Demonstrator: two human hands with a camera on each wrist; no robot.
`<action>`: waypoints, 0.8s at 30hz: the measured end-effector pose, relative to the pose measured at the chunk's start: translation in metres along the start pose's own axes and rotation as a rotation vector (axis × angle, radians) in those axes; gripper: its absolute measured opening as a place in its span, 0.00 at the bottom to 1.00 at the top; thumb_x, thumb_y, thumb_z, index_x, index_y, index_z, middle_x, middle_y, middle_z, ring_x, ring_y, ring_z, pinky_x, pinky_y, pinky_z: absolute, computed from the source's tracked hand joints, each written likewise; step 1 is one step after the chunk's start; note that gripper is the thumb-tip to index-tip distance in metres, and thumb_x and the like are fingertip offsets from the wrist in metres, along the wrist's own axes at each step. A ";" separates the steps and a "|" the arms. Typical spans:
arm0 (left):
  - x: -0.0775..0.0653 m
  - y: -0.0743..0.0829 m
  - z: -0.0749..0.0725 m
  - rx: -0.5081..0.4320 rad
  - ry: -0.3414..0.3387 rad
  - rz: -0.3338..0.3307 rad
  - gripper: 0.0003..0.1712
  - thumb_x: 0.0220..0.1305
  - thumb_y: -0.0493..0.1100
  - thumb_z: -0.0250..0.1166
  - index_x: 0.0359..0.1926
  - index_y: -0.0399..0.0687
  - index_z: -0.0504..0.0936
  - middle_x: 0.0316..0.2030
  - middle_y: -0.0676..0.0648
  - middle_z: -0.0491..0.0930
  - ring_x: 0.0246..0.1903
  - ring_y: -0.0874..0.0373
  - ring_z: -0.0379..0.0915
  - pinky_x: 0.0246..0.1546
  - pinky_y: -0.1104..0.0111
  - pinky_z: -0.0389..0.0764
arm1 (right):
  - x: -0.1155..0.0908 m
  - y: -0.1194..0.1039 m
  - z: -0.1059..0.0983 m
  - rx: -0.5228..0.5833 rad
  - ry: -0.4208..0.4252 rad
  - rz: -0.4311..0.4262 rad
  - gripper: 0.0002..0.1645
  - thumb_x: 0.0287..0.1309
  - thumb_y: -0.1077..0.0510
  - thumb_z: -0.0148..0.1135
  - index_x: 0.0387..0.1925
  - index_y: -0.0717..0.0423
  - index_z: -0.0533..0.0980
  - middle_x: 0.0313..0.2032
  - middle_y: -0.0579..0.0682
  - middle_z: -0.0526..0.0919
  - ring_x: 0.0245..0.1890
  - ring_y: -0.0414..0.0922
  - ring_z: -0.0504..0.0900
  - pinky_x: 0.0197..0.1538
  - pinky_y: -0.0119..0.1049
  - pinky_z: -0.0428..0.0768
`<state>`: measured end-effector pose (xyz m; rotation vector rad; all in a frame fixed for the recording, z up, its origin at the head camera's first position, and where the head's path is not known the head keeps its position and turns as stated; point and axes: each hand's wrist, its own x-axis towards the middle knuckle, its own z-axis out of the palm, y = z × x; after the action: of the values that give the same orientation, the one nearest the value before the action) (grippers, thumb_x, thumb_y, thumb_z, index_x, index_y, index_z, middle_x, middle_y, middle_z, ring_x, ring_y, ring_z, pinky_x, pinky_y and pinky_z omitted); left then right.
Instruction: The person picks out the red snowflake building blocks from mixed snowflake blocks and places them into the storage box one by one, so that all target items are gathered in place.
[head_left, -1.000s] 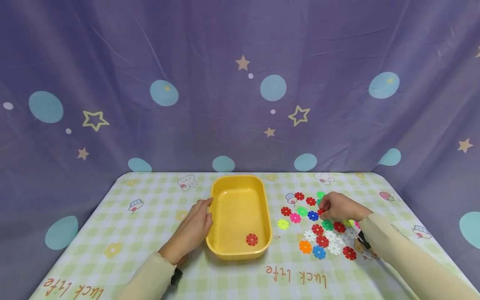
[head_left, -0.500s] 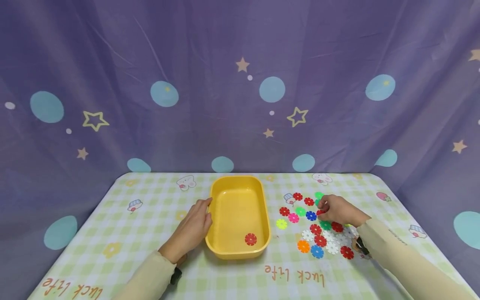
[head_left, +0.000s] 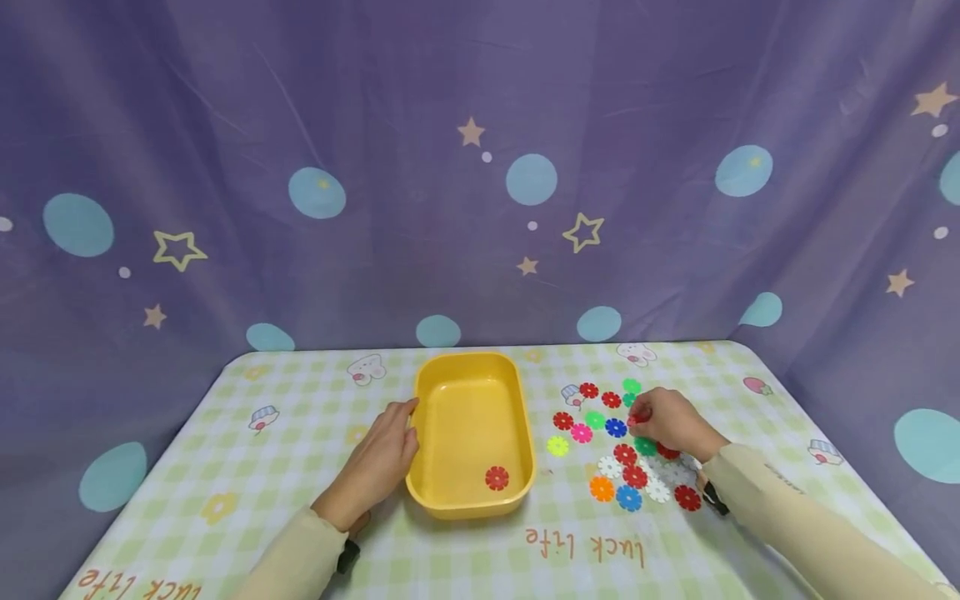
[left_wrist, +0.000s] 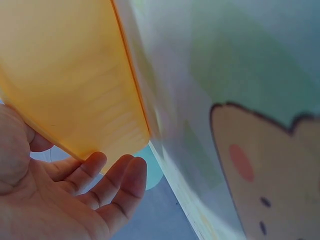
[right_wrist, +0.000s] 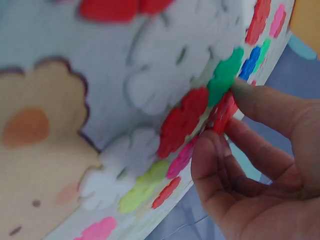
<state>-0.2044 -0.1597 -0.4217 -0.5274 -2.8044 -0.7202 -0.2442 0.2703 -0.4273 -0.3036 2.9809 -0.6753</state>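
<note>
My left hand [head_left: 375,460] holds the left rim of a yellow plastic tray [head_left: 471,510], fingertips at its edge. In the left wrist view its loosely curled fingers lie along the tray's outer wall [left_wrist: 95,100]. One red snowflake disc [head_left: 497,477] lies inside, near the tray's front right corner. On the right, my right hand [head_left: 671,421] pinches another red snowflake disc [right_wrist: 223,114] between thumb and fingers, tilted on edge. Close by are a green disc [right_wrist: 225,75] and a red disc [right_wrist: 184,122]. The palm hides part of the pile in the head view.
Several snowflake discs lie scattered right of the tray, among them a blue disc [head_left: 616,427], an orange disc [head_left: 602,489] and a white disc [head_left: 657,489]. A checked cloth [head_left: 300,467] covers the table. Behind its far edge hangs a purple curtain [head_left: 420,275].
My right hand has lifted slightly with the red disc between its fingertips. The left hand stays at the tray's rim. The whole head view has shifted a little.
</note>
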 end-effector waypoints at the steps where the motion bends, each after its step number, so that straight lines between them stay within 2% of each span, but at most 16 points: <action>1: 0.000 0.000 0.000 0.001 0.002 0.000 0.27 0.68 0.39 0.52 0.65 0.35 0.64 0.53 0.44 0.69 0.53 0.52 0.66 0.54 0.56 0.70 | -0.001 -0.002 0.001 -0.007 0.007 0.008 0.11 0.47 0.61 0.73 0.33 0.60 0.82 0.28 0.48 0.81 0.28 0.45 0.76 0.38 0.44 0.78; 4: 0.000 0.000 -0.001 0.003 0.009 0.007 0.26 0.68 0.38 0.53 0.65 0.34 0.64 0.53 0.44 0.69 0.52 0.52 0.67 0.54 0.56 0.71 | -0.003 -0.008 0.004 -0.009 0.017 0.063 0.13 0.47 0.61 0.72 0.35 0.63 0.83 0.32 0.52 0.82 0.31 0.47 0.77 0.40 0.47 0.79; 9: -0.001 0.001 -0.001 0.014 0.021 0.020 0.26 0.67 0.37 0.53 0.64 0.33 0.65 0.51 0.43 0.70 0.51 0.52 0.67 0.53 0.57 0.71 | -0.006 -0.014 0.006 -0.020 0.045 0.089 0.14 0.48 0.61 0.71 0.36 0.66 0.83 0.35 0.56 0.83 0.36 0.52 0.78 0.44 0.51 0.77; 13: -0.001 0.001 -0.001 0.014 0.015 0.009 0.26 0.67 0.38 0.53 0.64 0.34 0.64 0.52 0.43 0.70 0.52 0.52 0.67 0.53 0.57 0.70 | -0.006 -0.016 0.006 -0.039 0.048 0.049 0.12 0.49 0.63 0.70 0.37 0.65 0.83 0.35 0.55 0.81 0.36 0.51 0.77 0.45 0.51 0.77; 19: 0.000 0.002 -0.002 0.008 0.003 -0.002 0.26 0.68 0.39 0.52 0.65 0.34 0.64 0.52 0.43 0.70 0.52 0.52 0.67 0.54 0.57 0.71 | -0.004 -0.016 0.007 -0.130 0.036 -0.094 0.10 0.43 0.69 0.70 0.33 0.61 0.84 0.30 0.51 0.75 0.33 0.48 0.72 0.43 0.47 0.77; 24: 0.000 0.003 -0.003 0.015 0.001 -0.003 0.26 0.68 0.39 0.52 0.65 0.34 0.64 0.52 0.43 0.70 0.51 0.53 0.67 0.53 0.58 0.71 | -0.002 -0.014 0.003 -0.097 0.011 -0.100 0.14 0.42 0.67 0.73 0.36 0.64 0.84 0.31 0.51 0.77 0.34 0.47 0.74 0.41 0.44 0.78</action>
<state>-0.2028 -0.1585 -0.4181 -0.5196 -2.8077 -0.6999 -0.2400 0.2571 -0.4244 -0.4590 3.0317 -0.5426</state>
